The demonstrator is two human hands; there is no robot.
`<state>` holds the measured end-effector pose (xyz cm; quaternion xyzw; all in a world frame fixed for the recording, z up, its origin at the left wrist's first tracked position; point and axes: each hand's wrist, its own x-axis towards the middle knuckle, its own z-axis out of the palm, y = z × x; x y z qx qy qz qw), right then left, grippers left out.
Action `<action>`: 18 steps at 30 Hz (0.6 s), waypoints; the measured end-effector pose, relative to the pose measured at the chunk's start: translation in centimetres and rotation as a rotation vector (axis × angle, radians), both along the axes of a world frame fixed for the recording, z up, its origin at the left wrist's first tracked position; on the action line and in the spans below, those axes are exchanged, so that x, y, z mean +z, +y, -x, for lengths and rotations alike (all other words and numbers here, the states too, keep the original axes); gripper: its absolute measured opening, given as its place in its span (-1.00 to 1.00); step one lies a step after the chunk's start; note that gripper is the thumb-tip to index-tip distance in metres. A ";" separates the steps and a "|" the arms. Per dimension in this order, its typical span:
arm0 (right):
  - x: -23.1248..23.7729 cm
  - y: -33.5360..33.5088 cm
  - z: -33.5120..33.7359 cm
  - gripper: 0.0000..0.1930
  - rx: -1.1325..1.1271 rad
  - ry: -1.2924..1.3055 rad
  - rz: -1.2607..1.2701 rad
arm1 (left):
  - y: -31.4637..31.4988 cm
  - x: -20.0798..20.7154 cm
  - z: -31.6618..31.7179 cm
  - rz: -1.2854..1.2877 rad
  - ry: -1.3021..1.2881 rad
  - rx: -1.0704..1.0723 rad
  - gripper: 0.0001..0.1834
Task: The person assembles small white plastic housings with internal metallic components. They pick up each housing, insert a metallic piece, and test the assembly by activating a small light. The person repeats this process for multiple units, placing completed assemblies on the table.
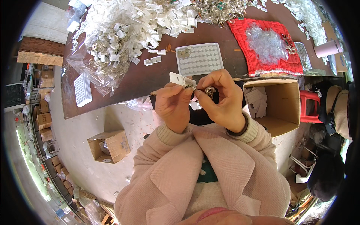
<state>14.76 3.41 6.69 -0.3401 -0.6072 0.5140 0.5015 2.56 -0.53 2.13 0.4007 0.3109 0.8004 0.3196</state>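
My left hand [173, 107] pinches a small white plastic card [177, 78], its folded face tilted up above my fingertips. My right hand [227, 103] is closed with thumb and forefinger meeting the card's lower right edge. A shiny gold-coloured metal piece [210, 90] shows among the right fingers; its exact kind is too small to tell. Both hands are held together over the table's near edge. Just beyond them lies a white tray [219, 70] with rows of small hollows and a few brownish round pieces at its far left corner.
A heap of white cards [150, 17] with clear bags covers the far left of the brown table [157, 71]. Red cloth [240, 33] at right bears clear plastic bits. An open cardboard box [281, 101] stands by my right arm, another box [118, 146] on the floor at left.
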 end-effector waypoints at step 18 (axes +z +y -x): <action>-1.3 1.2 0.0 -0.69 0.282 0.249 0.317 | 0.0 -1.1 1.2 0.141 -0.307 -0.219 -0.80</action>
